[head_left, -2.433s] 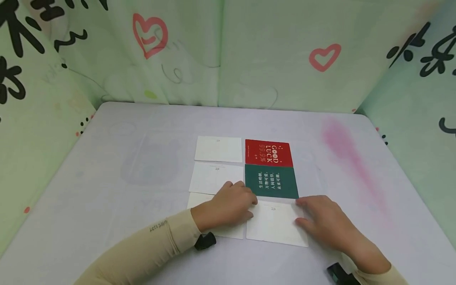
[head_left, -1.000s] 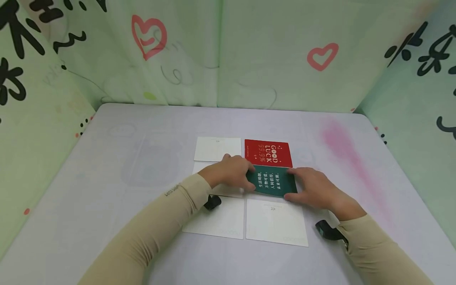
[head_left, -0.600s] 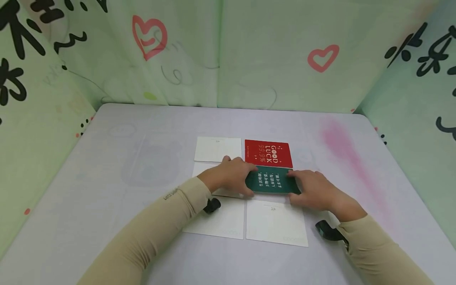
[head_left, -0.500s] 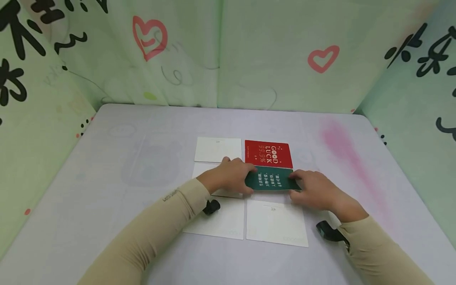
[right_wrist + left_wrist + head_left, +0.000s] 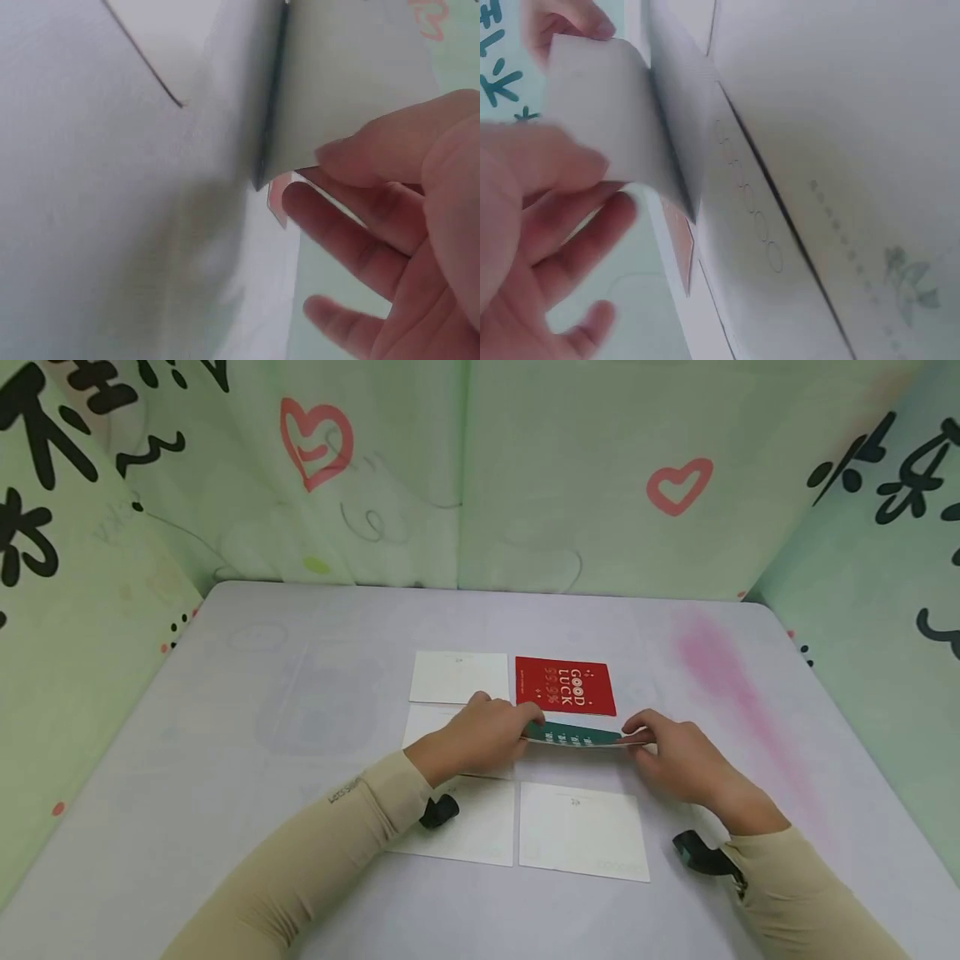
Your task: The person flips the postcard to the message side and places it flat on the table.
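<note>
Beyond the left hand (image 5: pixel 480 735), we read "GOOD LUCK" and "99.9%" on the red rectangular card (image 5: pixel 566 686); behind that hand, "Let's" on the beige fabric sleeve (image 5: pixel 315 852); far to its left, "不" on pale-green cloth (image 5: pixel 82 577).

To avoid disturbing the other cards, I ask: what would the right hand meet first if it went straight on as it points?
Beyond the green card it pinches, the right hand would probably meet the red card; height is unclear, so it might pass above.
</note>
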`<state>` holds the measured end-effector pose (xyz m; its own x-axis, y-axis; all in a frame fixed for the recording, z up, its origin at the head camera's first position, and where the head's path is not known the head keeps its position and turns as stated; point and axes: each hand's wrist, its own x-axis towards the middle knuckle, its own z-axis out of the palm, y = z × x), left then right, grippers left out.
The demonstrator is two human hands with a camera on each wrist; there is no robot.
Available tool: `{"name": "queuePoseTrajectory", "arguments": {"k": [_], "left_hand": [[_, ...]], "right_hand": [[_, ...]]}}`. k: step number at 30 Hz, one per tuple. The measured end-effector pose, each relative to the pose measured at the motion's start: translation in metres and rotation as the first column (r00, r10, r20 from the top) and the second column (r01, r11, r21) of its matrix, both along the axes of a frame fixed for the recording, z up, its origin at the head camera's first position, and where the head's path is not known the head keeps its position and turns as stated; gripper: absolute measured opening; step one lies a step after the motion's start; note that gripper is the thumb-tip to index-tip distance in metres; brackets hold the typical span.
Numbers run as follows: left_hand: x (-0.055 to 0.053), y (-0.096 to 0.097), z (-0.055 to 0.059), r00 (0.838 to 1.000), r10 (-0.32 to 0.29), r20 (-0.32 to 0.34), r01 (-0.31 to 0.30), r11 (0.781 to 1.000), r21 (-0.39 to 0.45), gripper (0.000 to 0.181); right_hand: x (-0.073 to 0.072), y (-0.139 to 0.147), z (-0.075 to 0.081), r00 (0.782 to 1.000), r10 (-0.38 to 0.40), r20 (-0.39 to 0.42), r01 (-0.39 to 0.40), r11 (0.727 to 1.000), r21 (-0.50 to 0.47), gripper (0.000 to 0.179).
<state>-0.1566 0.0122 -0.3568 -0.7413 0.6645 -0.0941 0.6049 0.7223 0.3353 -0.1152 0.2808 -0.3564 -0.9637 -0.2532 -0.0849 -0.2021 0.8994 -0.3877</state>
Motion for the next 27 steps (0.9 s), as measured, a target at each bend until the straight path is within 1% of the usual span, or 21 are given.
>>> {"name": "queuePoseTrajectory", "arguments": {"k": [1,3,4,6,8,11,13,14,15,16,17,19,20,22,24,25,27], "left_hand": [[0.0,-0.001,0.001,1.0,0.008,-0.018,-0.008,0.999,0.038,0.033],[0.0,-0.003,0.004,0.999,0.029,-0.024,-0.025,0.992,0.125,0.033],[0.0,-0.003,0.004,0.999,0.041,-0.019,-0.038,0.985,0.17,0.033],[0.0,-0.005,0.005,0.998,0.056,-0.006,-0.053,0.963,0.263,0.033],[0.0,-0.006,0.004,0.997,0.079,0.007,-0.076,0.931,0.356,0.033],[-0.001,-0.006,0.003,0.994,0.113,0.007,-0.102,0.868,0.485,0.033],[-0.002,-0.006,0.002,0.991,0.128,0.023,-0.12,0.827,0.549,0.031],[-0.003,-0.005,0.001,0.99,0.134,0.03,-0.128,0.814,0.566,0.03],[-0.004,-0.005,0.0,0.99,0.138,0.042,-0.136,0.806,0.576,0.027],[-0.004,-0.005,-0.001,0.989,0.138,0.049,-0.141,0.805,0.577,0.024],[-0.005,-0.005,-0.001,0.989,0.137,0.055,-0.144,0.81,0.569,0.021],[-0.006,-0.004,-0.003,0.987,0.143,0.072,-0.159,0.837,0.523,0.017],[-0.007,-0.004,-0.005,0.986,0.148,0.076,-0.167,0.857,0.487,0.017],[-0.009,-0.003,-0.008,0.984,0.159,0.076,-0.176,0.904,0.389,0.018],[-0.011,-0.001,-0.011,0.983,0.171,0.06,-0.181,0.946,0.269,0.023],[-0.011,0.0,-0.013,0.984,0.171,0.045,-0.176,0.961,0.211,0.026],[-0.012,0.002,-0.015,0.987,0.164,0.006,-0.163,0.98,0.11,0.03]], "right_hand": [[0.001,0.002,0.001,1.0,-0.009,-0.021,0.009,1.0,-0.01,0.024],[0.004,0.005,0.002,0.997,-0.022,-0.073,0.019,0.999,-0.041,0.023],[0.005,0.006,0.002,0.995,-0.031,-0.095,0.026,0.998,-0.06,0.024],[0.007,0.007,0.002,0.989,-0.054,-0.136,0.04,0.994,-0.102,0.025],[0.009,0.008,0.001,0.981,-0.078,-0.176,0.052,0.988,-0.144,0.028],[0.011,0.009,0.0,0.965,-0.128,-0.228,0.076,0.972,-0.222,0.031],[0.011,0.008,-0.001,0.951,-0.164,-0.261,0.09,0.958,-0.271,0.031],[0.011,0.008,-0.002,0.944,-0.182,-0.275,0.097,0.95,-0.297,0.031],[0.011,0.007,-0.002,0.939,-0.196,-0.284,0.1,0.942,-0.319,0.031],[0.011,0.007,-0.003,0.933,-0.208,-0.292,0.104,0.937,-0.335,0.029],[0.01,0.007,-0.003,0.928,-0.212,-0.305,0.102,0.935,-0.34,0.027],[0.01,0.006,-0.004,0.928,-0.204,-0.312,0.094,0.938,-0.334,0.023],[0.01,0.006,-0.004,0.932,-0.194,-0.306,0.089,0.942,-0.324,0.022],[0.009,0.007,-0.005,0.947,-0.162,-0.278,0.082,0.957,-0.279,0.022],[0.008,0.007,-0.006,0.968,-0.129,-0.215,0.078,0.969,-0.233,0.029],[0.007,0.007,-0.007,0.977,-0.112,-0.181,0.073,0.976,-0.207,0.034],[0.005,0.006,-0.009,0.99,-0.088,-0.11,0.069,0.984,-0.167,0.041]]}}
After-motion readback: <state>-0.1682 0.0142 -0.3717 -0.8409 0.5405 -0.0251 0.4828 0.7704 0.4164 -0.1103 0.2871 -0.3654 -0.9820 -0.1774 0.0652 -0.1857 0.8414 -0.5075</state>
